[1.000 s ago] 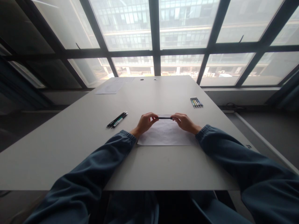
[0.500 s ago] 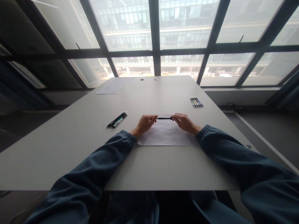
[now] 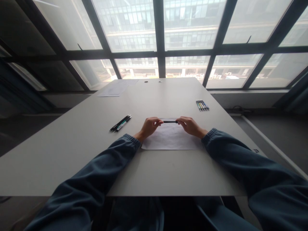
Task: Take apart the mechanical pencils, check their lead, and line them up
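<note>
Your left hand (image 3: 149,127) and right hand (image 3: 190,126) are pinching closed on opposite ends of the black pen (image 3: 170,122), presumably steadying it level over the paper (image 3: 172,139), while the pens at left (image 3: 120,124) are lying aside on the tabletop (image 3: 158,173), seemingly leaving room

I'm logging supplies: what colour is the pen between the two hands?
The pen looks black, best seen in the head view.

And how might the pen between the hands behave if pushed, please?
The pen looks narrow and straight, so it may roll across the flat table. Its slim body suggests little weight, and showing no bend, it's probably stiff.
</note>
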Demonstrator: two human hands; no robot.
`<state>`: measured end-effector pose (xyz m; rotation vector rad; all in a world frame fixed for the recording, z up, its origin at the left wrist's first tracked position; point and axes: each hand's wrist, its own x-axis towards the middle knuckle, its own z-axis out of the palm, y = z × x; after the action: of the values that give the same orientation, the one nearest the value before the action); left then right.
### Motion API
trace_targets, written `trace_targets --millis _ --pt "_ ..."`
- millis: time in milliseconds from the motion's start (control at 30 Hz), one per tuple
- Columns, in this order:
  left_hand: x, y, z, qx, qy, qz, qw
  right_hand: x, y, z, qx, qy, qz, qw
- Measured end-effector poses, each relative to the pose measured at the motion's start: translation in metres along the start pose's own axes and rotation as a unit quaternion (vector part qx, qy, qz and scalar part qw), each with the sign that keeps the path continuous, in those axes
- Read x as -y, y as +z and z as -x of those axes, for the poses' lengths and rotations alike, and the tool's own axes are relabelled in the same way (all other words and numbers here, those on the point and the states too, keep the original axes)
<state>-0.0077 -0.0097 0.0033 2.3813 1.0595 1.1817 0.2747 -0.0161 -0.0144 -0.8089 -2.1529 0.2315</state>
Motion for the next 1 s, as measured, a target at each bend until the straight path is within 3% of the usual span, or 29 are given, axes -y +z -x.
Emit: trace_targets --millis 467,800,900,1000 --pt "-0.003 0.0 0.0 -0.037 0.07 0.013 0.997 0.0 -0.002 0.0 -0.009 0.026 -0.014 1.0" --pt "-0.004 -0.001 0.0 -0.084 0.035 0.005 0.996 0.004 0.002 -0.002 -0.047 0.077 -0.066 0.994" --pt "-0.006 -0.002 0.0 -0.091 0.012 -0.007 0.996 0.005 0.002 -0.004 -0.076 0.116 -0.115 0.984" --pt "-0.007 -0.003 0.0 -0.092 -0.002 -0.021 0.996 0.009 0.003 -0.009 -0.109 0.178 -0.229 0.951"
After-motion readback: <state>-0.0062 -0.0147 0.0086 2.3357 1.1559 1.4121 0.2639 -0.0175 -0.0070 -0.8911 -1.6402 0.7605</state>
